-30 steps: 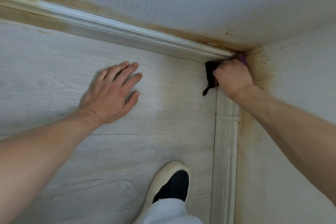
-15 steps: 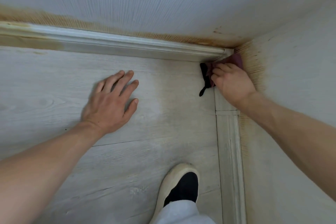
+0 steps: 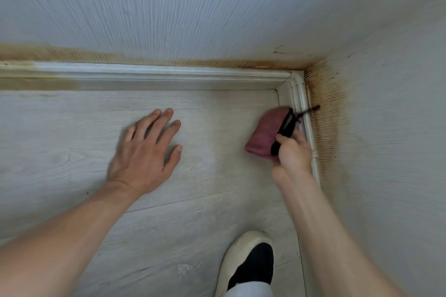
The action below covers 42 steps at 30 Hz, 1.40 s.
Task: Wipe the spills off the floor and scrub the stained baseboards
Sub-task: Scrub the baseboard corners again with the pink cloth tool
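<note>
shoe point(image 3: 248, 263) stands nearest, short of the corner. left hand point(image 3: 147, 149) lies flat on the floor point(image 3: 72, 132), fingers spread. right hand point(image 3: 293, 152) grips the cloth point(image 3: 264, 135), fingers curled round it, against the right baseboard point(image 3: 301, 99) near the corner. far baseboard point(image 3: 38, 79) remains stained at its left end; scrubbing appears unfinished.

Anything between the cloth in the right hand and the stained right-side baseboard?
Nothing visible. The right hand grips the pink cloth right beside the right baseboard, with only bare floor around. The cloth's black strap lies across the baseboard's top edge. The left hand rests flat, well clear.
</note>
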### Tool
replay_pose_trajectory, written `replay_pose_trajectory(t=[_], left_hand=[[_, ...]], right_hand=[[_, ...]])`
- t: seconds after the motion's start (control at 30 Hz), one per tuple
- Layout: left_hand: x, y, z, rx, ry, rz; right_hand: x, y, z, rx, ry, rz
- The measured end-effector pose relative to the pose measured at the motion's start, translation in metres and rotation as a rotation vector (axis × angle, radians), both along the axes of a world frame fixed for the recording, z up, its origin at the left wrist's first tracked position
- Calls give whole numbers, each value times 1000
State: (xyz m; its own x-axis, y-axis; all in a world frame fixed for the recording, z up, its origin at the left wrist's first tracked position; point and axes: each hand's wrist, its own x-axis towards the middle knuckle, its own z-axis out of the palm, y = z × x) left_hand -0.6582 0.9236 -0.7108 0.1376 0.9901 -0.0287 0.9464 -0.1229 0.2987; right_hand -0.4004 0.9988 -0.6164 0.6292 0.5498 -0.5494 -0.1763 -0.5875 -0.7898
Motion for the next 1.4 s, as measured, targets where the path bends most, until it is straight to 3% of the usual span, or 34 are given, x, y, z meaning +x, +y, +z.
replay_pose_trajectory(t=[0.07, 0.17, 0.47, 0.57, 0.73, 0.87, 1.03, 1.1, 1.23, 1.3, 1.4], left_hand=[[0, 0, 0, 4, 5, 5], [1, 0, -1, 11, 12, 7], [3, 0, -2, 30, 22, 17], [3, -1, -3, 25, 28, 21], [3, -1, -2, 19, 26, 17], [3, -1, -1, 19, 37, 19], [5, -1, -5, 19, 45, 34], [5, -1, -6, 20, 53, 35], [5, -2, -3, 17, 65, 34], [5, -2, -2, 8, 68, 36], [5, 0, -3, 4, 64, 24]], right_hand=[[-18, -4, -12, 16, 118, -183], [-34, 13, -20, 60, 87, -264], [-50, 101, -38, -9, -379, 35], [-62, 90, -43, 17, -431, 118], [-57, 55, -44, 40, -360, 392], [-14, 73, -44, 102, -286, 170], [-79, 82, -52, 108, -256, 19], [-107, 64, -51, 117, -228, 45], [-98, 23, -51, 126, -168, 386], [-69, 27, -46, 166, -156, 317], [-28, 47, -28, 154, -410, 254]])
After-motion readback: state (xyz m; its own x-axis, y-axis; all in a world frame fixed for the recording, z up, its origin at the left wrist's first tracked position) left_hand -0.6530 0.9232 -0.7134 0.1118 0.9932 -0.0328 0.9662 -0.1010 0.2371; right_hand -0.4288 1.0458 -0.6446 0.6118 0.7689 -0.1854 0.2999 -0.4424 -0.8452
